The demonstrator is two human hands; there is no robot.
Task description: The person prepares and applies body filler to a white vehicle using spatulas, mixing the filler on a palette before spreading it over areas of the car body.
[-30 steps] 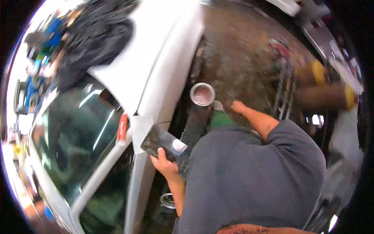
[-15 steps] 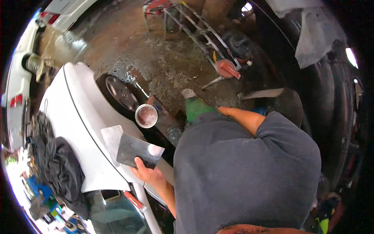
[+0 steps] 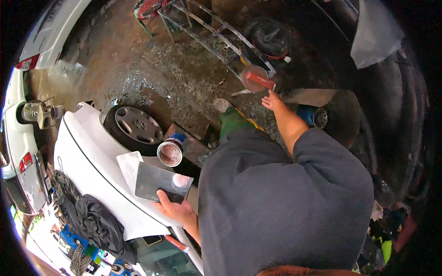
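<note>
Right hand [image 3: 272, 101]: open, fingers parted; red tube [image 3: 261, 81] lies on the disc [image 3: 248, 79], just beyond its fingertips, long axis slanting away leftward, contact not determinable; left hand [image 3: 177, 210], farther off, grips the plate [image 3: 159, 183]

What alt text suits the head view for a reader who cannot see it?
A person's left hand holds a dark flat plate bearing a pale pink dab beside a white car, while the open right hand is close to a red tool on a round pinkish object. An open can of pinkish paste is near a wheel.
</note>
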